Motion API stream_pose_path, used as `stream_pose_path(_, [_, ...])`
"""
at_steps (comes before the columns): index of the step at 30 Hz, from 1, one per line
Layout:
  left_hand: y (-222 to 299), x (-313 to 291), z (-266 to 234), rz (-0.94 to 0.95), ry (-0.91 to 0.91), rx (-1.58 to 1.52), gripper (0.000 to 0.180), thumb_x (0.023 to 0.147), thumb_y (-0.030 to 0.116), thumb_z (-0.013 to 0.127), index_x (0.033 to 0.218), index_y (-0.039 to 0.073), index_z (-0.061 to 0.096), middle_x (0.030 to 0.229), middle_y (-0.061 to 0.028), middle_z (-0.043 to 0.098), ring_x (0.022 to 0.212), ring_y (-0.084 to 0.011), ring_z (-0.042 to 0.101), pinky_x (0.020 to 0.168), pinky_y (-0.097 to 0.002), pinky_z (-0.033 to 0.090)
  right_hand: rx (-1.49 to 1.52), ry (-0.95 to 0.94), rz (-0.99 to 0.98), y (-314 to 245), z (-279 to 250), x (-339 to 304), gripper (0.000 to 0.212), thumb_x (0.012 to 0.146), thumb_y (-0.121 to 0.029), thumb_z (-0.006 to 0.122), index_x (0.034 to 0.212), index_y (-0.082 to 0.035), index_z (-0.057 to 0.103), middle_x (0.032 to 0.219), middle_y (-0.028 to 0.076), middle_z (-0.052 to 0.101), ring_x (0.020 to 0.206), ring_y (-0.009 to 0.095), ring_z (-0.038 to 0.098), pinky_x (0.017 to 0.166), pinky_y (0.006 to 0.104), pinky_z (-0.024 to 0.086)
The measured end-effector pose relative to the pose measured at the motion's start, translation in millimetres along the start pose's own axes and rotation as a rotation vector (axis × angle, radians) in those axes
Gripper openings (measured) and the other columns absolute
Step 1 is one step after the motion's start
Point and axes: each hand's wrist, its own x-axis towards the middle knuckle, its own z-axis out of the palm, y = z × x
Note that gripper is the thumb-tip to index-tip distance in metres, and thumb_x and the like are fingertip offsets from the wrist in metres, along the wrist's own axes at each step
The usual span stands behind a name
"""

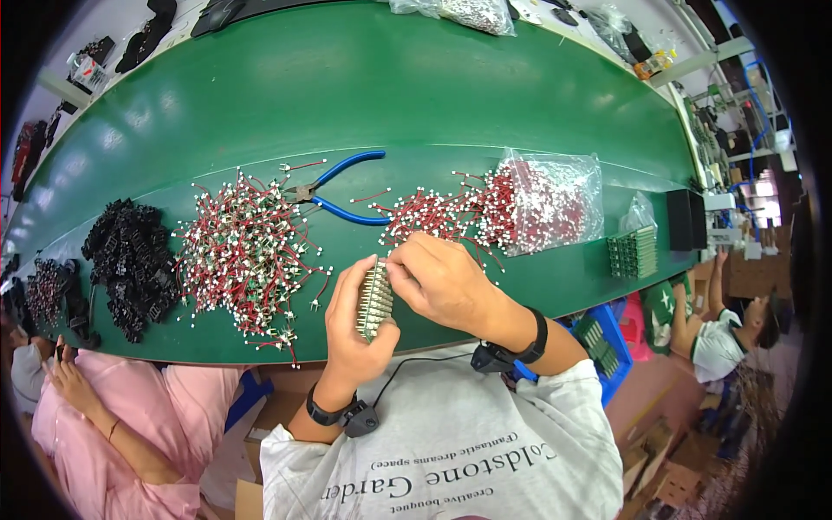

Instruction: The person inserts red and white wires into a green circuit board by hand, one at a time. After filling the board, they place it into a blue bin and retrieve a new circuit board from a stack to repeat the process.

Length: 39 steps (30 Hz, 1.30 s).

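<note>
Thumb and curled fingers of left hand [348,342], clasped along both sides of pin-studded block [375,303] between them; right hand [446,282] at block's far end, fingertips bunched nearly together, any held piece impossible to tell; farther left, red-wired connector pile [247,251], then blue-handled pliers [334,209].

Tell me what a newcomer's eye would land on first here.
Probably the big tangled heap of red wires with white ends, left of the hands, with blue-handled pliers at its upper right. Next, in the middle near the bench edge, a pin-studded block gripped in the left hand, the right hand at its upper end.
</note>
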Motion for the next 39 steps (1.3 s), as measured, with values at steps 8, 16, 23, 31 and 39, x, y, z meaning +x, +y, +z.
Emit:
stream_pose_path(8, [-2, -1, -1, -0.059, 0.029, -0.115, 0.069, 0.063, -0.005, 0.053, 0.132, -0.006, 0.048, 0.116, -0.0168, 0.055, 0.100, -0.0239, 0.058, 0.087, -0.0326, 0.049, 0.091, 0.048, 0.023, 1, 12, -1, 0.010, 0.080, 0.001, 0.069, 0.083, 0.000, 0.059, 0.071, 0.011, 0.056, 0.058, 0.026, 0.058, 0.051, 0.0357, 0.046])
stream_pose_path(16, [1, -4, -12, -0.142, 0.084, -0.244, 0.070, 0.069, -0.006, 0.051, 0.139, -0.005, 0.043, 0.124, -0.0163, 0.056, 0.110, -0.0229, 0.060, 0.091, -0.0324, 0.050, 0.207, -0.047, 0.061, 22, 16, 19, 0.008, 0.083, -0.004, 0.067, 0.090, -0.001, 0.063, 0.074, 0.012, 0.059, 0.062, 0.029, 0.059, 0.055, 0.0386, 0.047])
stream_pose_path(23, [-4, -3, -29, -0.184, 0.322, -0.348, 0.073, 0.073, -0.008, 0.048, 0.144, -0.006, 0.033, 0.131, -0.0203, 0.053, 0.113, -0.0262, 0.061, 0.094, -0.0337, 0.050, -0.145, -0.132, 0.060, 70, 50, 57, 0.012, 0.080, -0.008, 0.068, 0.092, -0.006, 0.067, 0.090, 0.010, 0.057, 0.092, 0.030, 0.056, 0.076, 0.0401, 0.048])
stream_pose_path(31, [-12, -5, -33, -0.251, 0.366, -0.456, 0.065, 0.076, -0.007, 0.049, 0.140, -0.006, 0.038, 0.130, -0.0219, 0.054, 0.115, -0.0286, 0.061, 0.095, -0.0362, 0.051, -0.125, -0.070, -0.084, 77, 51, 54, 0.012, 0.083, -0.003, 0.065, 0.091, -0.002, 0.056, 0.090, 0.012, 0.058, 0.086, 0.027, 0.059, 0.075, 0.0375, 0.049])
stream_pose_path(39, [-14, 2, -23, -0.235, 0.327, -0.434, 0.063, 0.077, -0.007, 0.052, 0.139, -0.006, 0.038, 0.131, -0.0195, 0.054, 0.116, -0.0265, 0.060, 0.096, -0.0350, 0.049, 0.628, -0.129, 0.521, 29, 0, 43, 0.017, 0.098, -0.010, 0.057, 0.107, 0.002, 0.063, 0.082, 0.000, 0.062, 0.071, 0.004, 0.054, 0.061, 0.0209, 0.045])
